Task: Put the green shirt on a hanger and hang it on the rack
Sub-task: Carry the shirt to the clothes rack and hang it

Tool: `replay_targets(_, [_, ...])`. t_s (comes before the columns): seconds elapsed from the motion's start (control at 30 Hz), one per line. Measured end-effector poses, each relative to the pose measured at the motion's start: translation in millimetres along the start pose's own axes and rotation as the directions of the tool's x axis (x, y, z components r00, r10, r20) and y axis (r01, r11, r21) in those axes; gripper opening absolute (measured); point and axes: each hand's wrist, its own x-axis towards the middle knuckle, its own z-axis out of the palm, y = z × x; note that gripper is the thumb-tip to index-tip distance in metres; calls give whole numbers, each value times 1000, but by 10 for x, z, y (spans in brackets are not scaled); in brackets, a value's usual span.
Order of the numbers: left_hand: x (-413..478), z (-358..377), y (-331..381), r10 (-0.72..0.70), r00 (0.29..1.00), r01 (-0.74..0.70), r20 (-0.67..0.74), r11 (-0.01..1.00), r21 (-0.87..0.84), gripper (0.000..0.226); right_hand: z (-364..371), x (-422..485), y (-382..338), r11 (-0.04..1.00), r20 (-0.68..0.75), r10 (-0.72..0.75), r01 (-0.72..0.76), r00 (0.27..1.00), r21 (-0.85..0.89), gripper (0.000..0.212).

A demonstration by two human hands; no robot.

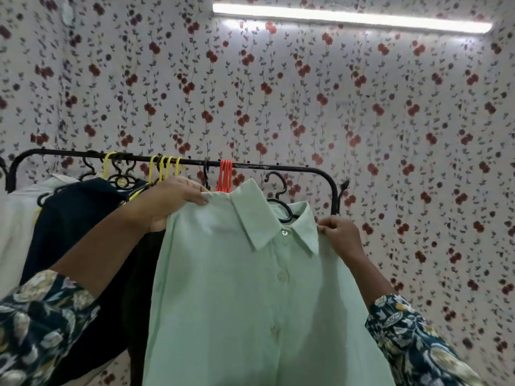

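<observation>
The pale green shirt [245, 288] hangs in front of me, buttoned, collar up. A black hanger [280, 200] sits inside its neck, and the hook rises just below the black rack bar [267, 166]; I cannot tell whether hook and bar touch. My left hand [170, 200] grips the shirt's left shoulder. My right hand [338, 235] pinches the right shoulder beside the collar.
Yellow hangers [164, 169] and orange hangers [225, 174] hang on the bar. A dark navy garment [80, 218] and a white one [16, 218] hang to the left. The rack's right end post [335, 190] curves down near my right hand. Floral wallpaper is behind.
</observation>
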Motion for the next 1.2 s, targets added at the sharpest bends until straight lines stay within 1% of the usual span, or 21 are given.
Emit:
replay_targets(0.07, [307,121,17,-5,993,22,-116,989,147,17,301,280,65,999,-16,17,-17,1000,-37,19])
replay_targets(0.1, [462,192,3,-9,988,41,-152,977,211,15,433,392,89,999,-22,24,-25,999,-47,21])
replay_targets(0.23, [1194,439,-208,-43,982,114,-183,910,398,21,898,792,160,999,-8,29,-29,1000,-41,21])
replay_targets(0.33, [1664,479,-329,-39,975,128,-218,903,411,18,1119,1004,198,998,14,49,-48,999,-36,20])
replay_targets(0.4, [1948,484,-374,4,964,110,-267,905,411,8,1267,1136,256,997,35,63,-61,997,-41,19])
replay_targets(0.43, [2074,493,-372,28,954,103,-298,905,413,7,1330,1198,282,997,47,72,-70,996,-39,20])
replay_targets(0.5, [2277,539,-354,91,937,65,-338,904,423,20,1428,1299,334,996,68,84,-82,994,-31,22])
replay_targets(0.57, [2360,579,-306,163,912,31,-376,887,461,29,1482,1376,380,995,77,97,-95,992,-24,23])
replay_targets(0.6, [2372,600,-295,196,897,26,-397,872,489,30,1503,1404,408,994,86,106,-104,991,-20,23])
replay_targets(0.7, [2308,679,-349,291,849,11,-442,826,564,20,1544,1462,493,992,114,124,-124,986,-2,19])
replay_targets(0.77, [2249,774,-430,341,826,-2,-449,797,603,22,1558,1481,530,993,132,117,-118,984,-1,20])
replay_targets(0.9, [2253,999,-533,386,789,16,-477,765,644,24,1558,1508,615,995,177,95,-96,980,-2,23])
replay_targets(1.03, [2336,1108,-386,447,730,18,-517,744,668,24,1528,1494,698,994,223,103,-109,969,14,22])
replay_targets(1.1, [2326,1172,-329,484,705,23,-519,715,698,26,1499,1465,731,995,238,90,-100,967,30,23])
replay_targets(1.2, [2179,1307,-432,516,692,28,-505,680,732,25,1438,1414,787,994,258,91,-105,962,42,23])
